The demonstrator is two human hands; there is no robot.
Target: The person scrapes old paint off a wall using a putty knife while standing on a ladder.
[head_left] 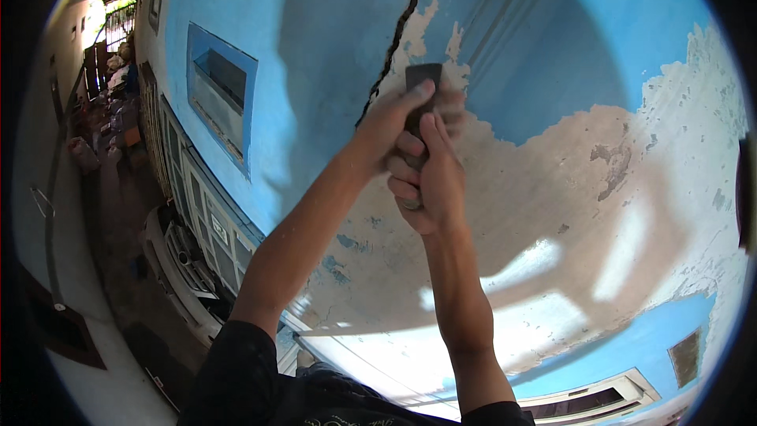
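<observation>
Both my arms reach up toward a wall with peeling blue paint (536, 39). My left hand (388, 128) is closed round a dark, flat, rectangular-ended tool (423, 76), the thumb lying along its face. Just below, my right hand (443, 177) wraps the tool's lower part, its fingers curled in. The fingers are partly blurred, and most of the tool's grip is hidden by them. The tool's squared end overlaps the bare patch beside a long dark crack (404, 22) in the wall. Whether it touches the surface I cannot tell.
A blue-framed window opening (222, 91) is to the left, above a row of pale window frames (206, 209). A parked vehicle (183, 264) stands in the narrow passage at left, with piled items (118, 83) farther along. Bare plaster (544, 181) spreads to the right.
</observation>
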